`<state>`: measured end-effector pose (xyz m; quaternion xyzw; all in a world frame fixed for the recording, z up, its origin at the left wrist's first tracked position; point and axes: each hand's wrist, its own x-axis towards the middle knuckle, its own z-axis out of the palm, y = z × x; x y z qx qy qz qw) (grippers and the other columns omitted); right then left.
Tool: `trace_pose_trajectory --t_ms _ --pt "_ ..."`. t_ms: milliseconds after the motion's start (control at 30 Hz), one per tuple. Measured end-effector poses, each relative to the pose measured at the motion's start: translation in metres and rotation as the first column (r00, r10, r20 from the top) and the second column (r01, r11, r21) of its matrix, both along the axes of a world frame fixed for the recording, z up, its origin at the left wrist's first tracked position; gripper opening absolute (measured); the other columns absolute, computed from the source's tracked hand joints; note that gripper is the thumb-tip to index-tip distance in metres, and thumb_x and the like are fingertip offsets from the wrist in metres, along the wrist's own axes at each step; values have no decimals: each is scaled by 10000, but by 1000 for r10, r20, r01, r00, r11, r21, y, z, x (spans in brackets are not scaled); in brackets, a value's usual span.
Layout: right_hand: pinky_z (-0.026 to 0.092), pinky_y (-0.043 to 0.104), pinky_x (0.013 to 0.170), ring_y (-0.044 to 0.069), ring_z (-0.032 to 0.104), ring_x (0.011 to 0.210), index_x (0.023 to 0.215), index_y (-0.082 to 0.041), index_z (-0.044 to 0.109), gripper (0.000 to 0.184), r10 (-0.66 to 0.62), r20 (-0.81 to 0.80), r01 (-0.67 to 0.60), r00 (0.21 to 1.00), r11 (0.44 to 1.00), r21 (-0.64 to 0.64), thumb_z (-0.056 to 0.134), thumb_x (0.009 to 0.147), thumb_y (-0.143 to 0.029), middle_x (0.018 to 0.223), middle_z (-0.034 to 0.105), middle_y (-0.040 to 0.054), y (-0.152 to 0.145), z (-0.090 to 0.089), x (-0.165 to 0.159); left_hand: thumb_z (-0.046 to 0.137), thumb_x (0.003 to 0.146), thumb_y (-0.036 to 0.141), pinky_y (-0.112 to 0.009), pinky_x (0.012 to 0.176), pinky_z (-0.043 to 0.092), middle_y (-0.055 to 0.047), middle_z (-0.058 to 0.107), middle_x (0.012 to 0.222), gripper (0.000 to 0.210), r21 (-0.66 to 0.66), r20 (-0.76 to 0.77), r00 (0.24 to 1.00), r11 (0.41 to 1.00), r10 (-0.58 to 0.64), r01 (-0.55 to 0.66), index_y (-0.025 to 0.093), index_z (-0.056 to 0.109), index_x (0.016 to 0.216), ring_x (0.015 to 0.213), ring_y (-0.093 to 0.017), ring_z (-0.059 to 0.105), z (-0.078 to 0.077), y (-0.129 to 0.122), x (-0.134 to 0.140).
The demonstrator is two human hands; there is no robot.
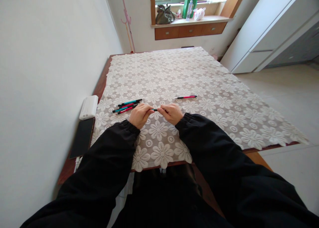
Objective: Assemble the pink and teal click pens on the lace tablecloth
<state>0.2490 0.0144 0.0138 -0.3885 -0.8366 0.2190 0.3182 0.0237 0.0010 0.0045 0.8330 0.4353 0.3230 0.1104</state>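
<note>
Between my two hands, just above the lace tablecloth (pixel 159 130), is a pen (pixel 155 110); only a short dark and teal piece of it shows. My left hand (pixel 141 114) pinches one end, and my right hand (pixel 171 113) is closed round the other. Beside my left hand lies a loose pile of teal, red and black pens (pixel 127 105). A single red and black pen (pixel 186 97) rests on the cloth beyond my right hand, apart from the pile.
At the table's left edge are a white power bank (pixel 89 107) and a dark phone (pixel 82 137), close to the wall (pixel 50 72). A window sill (pixel 209 20) holds a green bag (pixel 189 4) and a dark bag (pixel 164 14). To the right stands a white cabinet (pixel 259 25).
</note>
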Motion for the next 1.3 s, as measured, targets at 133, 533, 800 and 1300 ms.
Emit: trace_pose_trajectory --t_ms 133,533,800,1300 --pt "237 306 577 107 310 547 610 -235 303 613 -11 -113 -6 994 989 -148 369 1036 -671 561 254 -47 2 -1 -2 522 1068 486 -360 861 533 -65 763 911 348 -17 46 999 1000 19 -18 217 742 1040 893 -228 654 0 -1 0" --pt "508 329 836 185 669 892 1189 -239 565 307 122 -207 -123 971 992 7 667 968 -426 997 718 35 4 -15 -5 469 1090 520 -332 814 582 -88 806 1035 304 -136 385 917 989 105 -56 237 533 1177 891 -220 784 -10 -5 3" --pt "465 284 731 149 596 705 1374 -239 492 382 170 -118 -177 978 983 -46 515 994 -265 854 666 -27 1 -16 -5 520 1063 551 -447 999 598 -157 731 1257 335 -149 476 879 984 -14 97 220 511 1119 1193 -285 745 -15 2 5" --pt "407 344 770 264 678 986 1138 -183 699 259 -325 476 325 817 942 86 555 1012 -358 1152 743 115 33 25 43 469 1032 486 -607 1296 218 -186 343 1730 704 -52 -419 812 882 407 -469 122 406 1631 1604 -401 306 -16 2 -5"
